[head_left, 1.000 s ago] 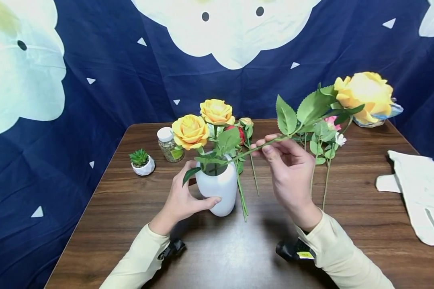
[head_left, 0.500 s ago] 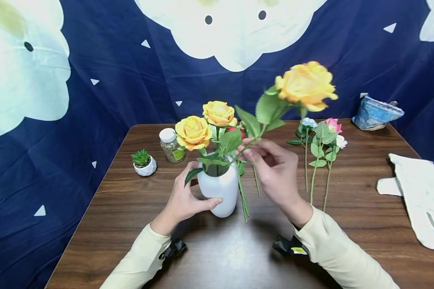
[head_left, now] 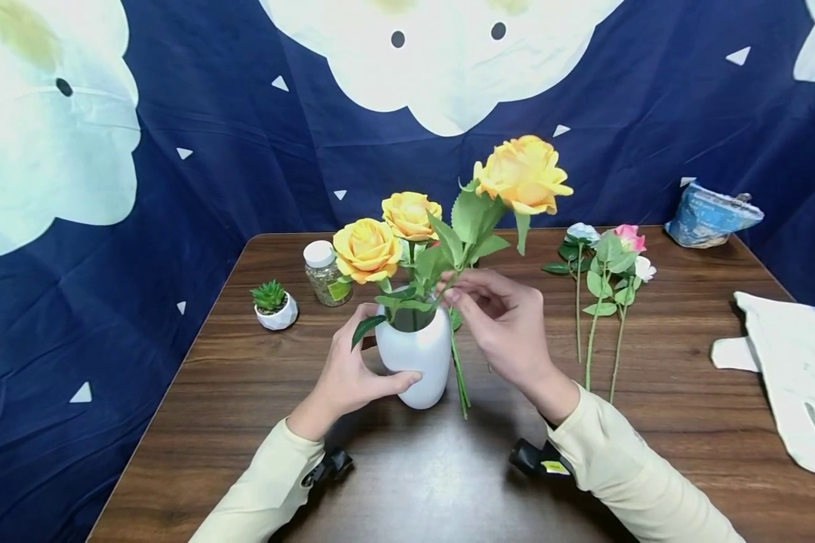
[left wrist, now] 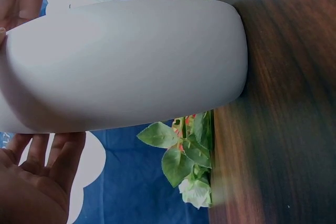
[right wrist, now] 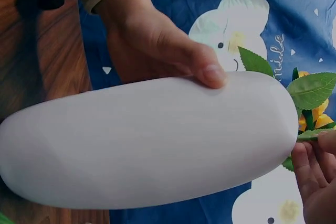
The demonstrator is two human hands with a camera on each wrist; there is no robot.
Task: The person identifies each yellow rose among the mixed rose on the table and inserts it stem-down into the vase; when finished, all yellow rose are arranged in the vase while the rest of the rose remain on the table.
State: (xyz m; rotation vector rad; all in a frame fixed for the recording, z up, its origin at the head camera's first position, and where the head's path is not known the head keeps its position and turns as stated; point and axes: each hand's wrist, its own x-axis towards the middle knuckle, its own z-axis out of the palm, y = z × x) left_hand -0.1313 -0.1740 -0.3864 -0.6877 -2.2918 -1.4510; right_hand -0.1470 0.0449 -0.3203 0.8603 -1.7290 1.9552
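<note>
My left hand (head_left: 353,369) holds a white vase (head_left: 417,358) from its left side, thumb across the front. Two yellow-orange roses (head_left: 367,250) stand in the vase, their leaves hanging over the rim. Just above the vase mouth, my right hand (head_left: 509,320) pinches the stem of a larger yellow rose (head_left: 524,175), which leans up to the right. The lower end of that stem is hidden by leaves and the vase. In the right wrist view, fingertips (right wrist: 300,156) of the right hand are at the vase rim beside green leaves.
Behind the vase lies a white rose (left wrist: 195,192) with leaves. Green stems (head_left: 462,381) lie right of it. A lidded jar (head_left: 327,275) and potted succulent (head_left: 275,305) stand left. Several loose flowers (head_left: 604,275), a blue pouch (head_left: 709,216) and white gloves (head_left: 791,369) lie right.
My right hand has moved left and slightly down to the vase mouth, swinging the large yellow rose left and more upright. My left hand keeps its hold on the vase.
</note>
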